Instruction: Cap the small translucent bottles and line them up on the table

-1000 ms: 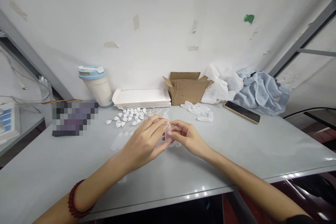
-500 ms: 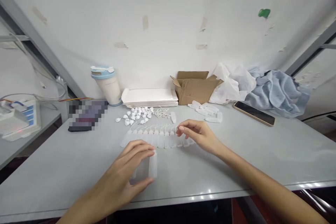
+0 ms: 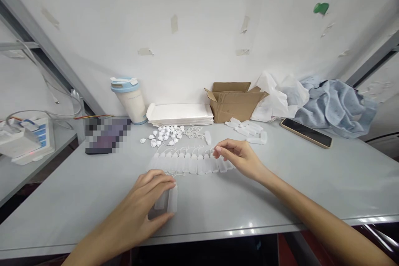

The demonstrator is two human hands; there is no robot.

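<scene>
Left hand [image 3: 140, 199] held one tube [image 3: 172, 200] between its fingers near the desk's [image 3: 249, 203] front edge, long axis pointing away toward one tube row [image 3: 193, 164]; second tube [image 3: 160, 201] lay alongside. Right hand's [image 3: 241, 156] fingers were narrow, contents undeterminable.

Near the front edge of the smooth grey desk [image 3: 237, 201], the left hand [image 3: 140, 201] partly hides a slim, translucent white plastic tube [image 3: 160, 202]. Toward the back left corner, a dark, flat object [image 3: 107, 136] is pixelated; lettering [image 3: 134, 98] on the blue-lidded cream cup [image 3: 131, 108] is illegibly small.
</scene>
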